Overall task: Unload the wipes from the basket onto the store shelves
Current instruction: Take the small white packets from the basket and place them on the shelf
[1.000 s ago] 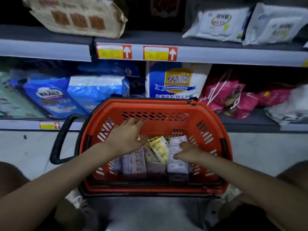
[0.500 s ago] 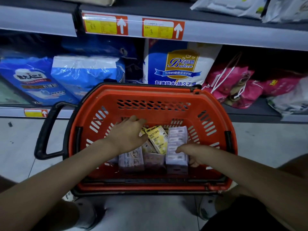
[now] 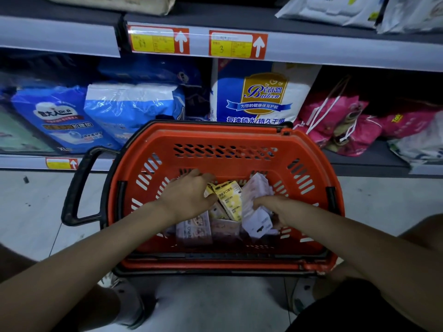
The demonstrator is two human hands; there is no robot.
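Store aisle with stocked shelves [image 3: 335, 59] behind a red basket [image 3: 215, 132] on the floor: the right hand [image 3: 273, 207] grips a pale pack of wipes [image 3: 252, 194], tilted up apparently for lifting out, while the left hand [image 3: 187, 200] lies curled over a yellow pack [image 3: 229, 200], its hold hidden, with other packs lying below.

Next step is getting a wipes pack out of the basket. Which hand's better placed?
Right. The right hand has its fingers curled round the pale pink pack, which sits tilted above the others. The left hand only rests over the yellow pack, with no visible grip. The right probably lifts first.
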